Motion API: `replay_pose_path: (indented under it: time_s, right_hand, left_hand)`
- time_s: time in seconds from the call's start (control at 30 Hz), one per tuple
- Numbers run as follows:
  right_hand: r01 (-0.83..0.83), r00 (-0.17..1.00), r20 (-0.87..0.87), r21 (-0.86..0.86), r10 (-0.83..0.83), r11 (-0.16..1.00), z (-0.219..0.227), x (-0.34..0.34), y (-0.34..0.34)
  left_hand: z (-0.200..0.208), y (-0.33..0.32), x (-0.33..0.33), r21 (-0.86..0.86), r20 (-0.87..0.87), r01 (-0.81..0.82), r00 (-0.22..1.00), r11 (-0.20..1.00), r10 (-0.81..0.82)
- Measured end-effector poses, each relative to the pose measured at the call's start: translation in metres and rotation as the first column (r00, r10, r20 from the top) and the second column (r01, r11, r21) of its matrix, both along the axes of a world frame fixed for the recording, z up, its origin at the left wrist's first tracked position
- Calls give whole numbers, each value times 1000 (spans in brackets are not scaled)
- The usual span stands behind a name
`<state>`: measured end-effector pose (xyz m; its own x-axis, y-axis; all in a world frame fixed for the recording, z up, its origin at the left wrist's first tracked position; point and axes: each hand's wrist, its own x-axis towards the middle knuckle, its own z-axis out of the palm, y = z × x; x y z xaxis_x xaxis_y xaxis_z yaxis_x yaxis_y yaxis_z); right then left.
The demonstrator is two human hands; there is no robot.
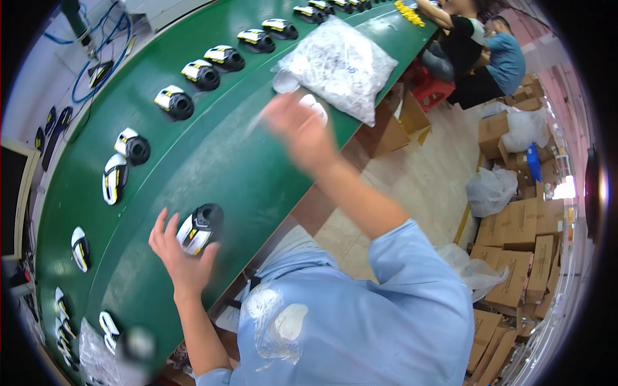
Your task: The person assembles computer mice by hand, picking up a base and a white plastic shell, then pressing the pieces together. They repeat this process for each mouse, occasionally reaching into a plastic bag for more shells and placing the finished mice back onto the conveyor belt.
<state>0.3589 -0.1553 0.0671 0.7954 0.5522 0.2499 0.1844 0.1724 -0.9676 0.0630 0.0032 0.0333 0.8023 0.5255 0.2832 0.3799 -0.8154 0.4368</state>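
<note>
My left hand (185, 260) is at a white, black and yellow plastic housing (198, 230) with a round black end, which sits on the green work table. Its fingers and thumb are spread around the near side of the piece; whether they touch it is unclear. Farther right, my right hand (299, 132) is raised over the table and smeared by motion. A faint clear streak shows beside its fingertips, too blurred to name. Just beyond that hand lie white rounded pieces (315, 108) and a pale round disc (286, 82), next to a large clear plastic bag (338, 63) with whitish contents.
Similar housings (174, 103) stand in a row along the green table (251, 183). White side pieces (80, 249) and another clear bag (96, 357) lie at the near left. White ovals on clear film (290, 321) cling to my shirt. Cartons (515, 225) crowd the right; two people (505, 61) sit far right.
</note>
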Motion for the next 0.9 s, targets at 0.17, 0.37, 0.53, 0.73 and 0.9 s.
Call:
replay_pose_path:
  time_s: [0.17,0.37,0.53,0.73,0.9]
  right_hand:
    - [-573,681,-338,307,650,760,-17,-145,31]
    - [-691,670,-215,170,711,702,-13,-151,27]
    - [-627,762,91,-146,641,766,-16,-134,12]
    - [-268,937,129,-334,326,904,-52,-120,23]
    - [-231,851,374,-362,368,903,-54,-122,30]
  left_hand:
    - [33,-3,-9,-332,484,361,858,872,-170]
    - [46,2,-32,-444,316,361,919,820,-233]
    - [27,7,-32,-89,335,348,893,933,-301]
    - [-16,12,-14,-31,120,124,986,992,-120]
    - [-31,-8,-3,-28,115,62,992,998,-58]
